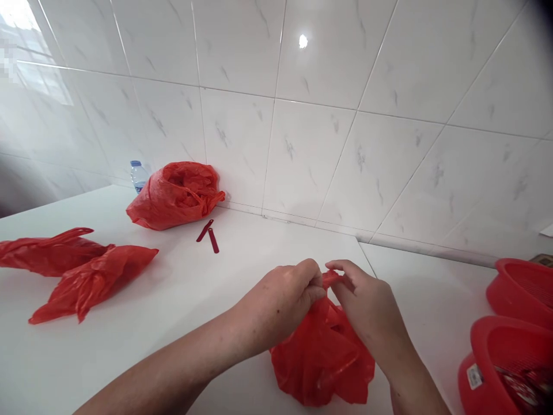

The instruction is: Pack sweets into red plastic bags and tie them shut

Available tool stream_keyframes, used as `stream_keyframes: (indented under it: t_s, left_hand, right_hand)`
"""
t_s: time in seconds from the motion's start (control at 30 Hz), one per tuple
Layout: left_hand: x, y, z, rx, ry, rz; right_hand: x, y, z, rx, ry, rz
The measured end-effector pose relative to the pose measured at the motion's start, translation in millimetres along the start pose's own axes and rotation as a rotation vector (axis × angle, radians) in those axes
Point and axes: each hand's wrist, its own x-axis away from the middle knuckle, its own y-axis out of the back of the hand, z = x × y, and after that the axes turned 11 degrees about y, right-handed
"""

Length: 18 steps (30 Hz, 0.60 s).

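Observation:
A red plastic bag (pixel 322 357) sits on the white counter (pixel 181 300) right in front of me. Both hands pinch its gathered top. My left hand (pixel 285 300) is closed round the bag's neck from the left. My right hand (pixel 367 305) grips the neck from the right, with a short red twisted end (pixel 330 279) showing between the fingers. The bag's contents are hidden.
A full, open red bag (pixel 177 196) leans on the tiled wall at the back left, a water bottle (pixel 138 174) behind it. Two red strips (pixel 208 235) lie near it. Two flat red bags (pixel 73 268) lie at left. Red plastic baskets (pixel 514 340) stand at right.

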Motion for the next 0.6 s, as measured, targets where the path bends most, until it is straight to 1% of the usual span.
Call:
stream_keyframes:
  t_s: [0.1,0.17,0.23,0.3,0.33,0.37,0.43,0.5,0.53,0.6]
  left_hand:
    - [-2,0.3,0,-0.077,-0.030,-0.073]
    - [-3,1.7,-1,-0.139,-0.111,-0.153]
    - [-1,3.9,-4,-0.191,-0.220,-0.215]
    - [4,6.4,-7,-0.213,-0.293,-0.219]
    - [7,7.7,-10,-0.220,-0.311,-0.182]
    - [10,8.8,-12,-0.222,-0.339,-0.111]
    - [17,10.2,-15,-0.198,-0.432,0.090]
    - [22,10.2,-16,-0.152,-0.540,0.278]
    - [24,9.7,-15,-0.133,-0.577,0.338]
    - [24,8.3,-13,-0.126,-0.609,0.415]
  right_hand:
    - [1,4,1,-0.212,-0.042,0.032]
    - [1,11,2,-0.361,-0.019,0.079]
    - [-1,17,-1,-0.471,0.011,0.101]
    - [-6,18,-8,-0.494,-0.010,0.078]
    - [-10,16,-12,-0.461,-0.052,0.049]
    - [-13,13,-18,-0.406,-0.095,0.023]
    - [-22,4,-31,-0.295,-0.138,0.009]
    - [-29,-6,-46,-0.228,-0.114,0.008]
    - [-32,-10,-53,-0.207,-0.096,0.016]
    - [-37,-16,-65,-0.167,-0.102,0.047]
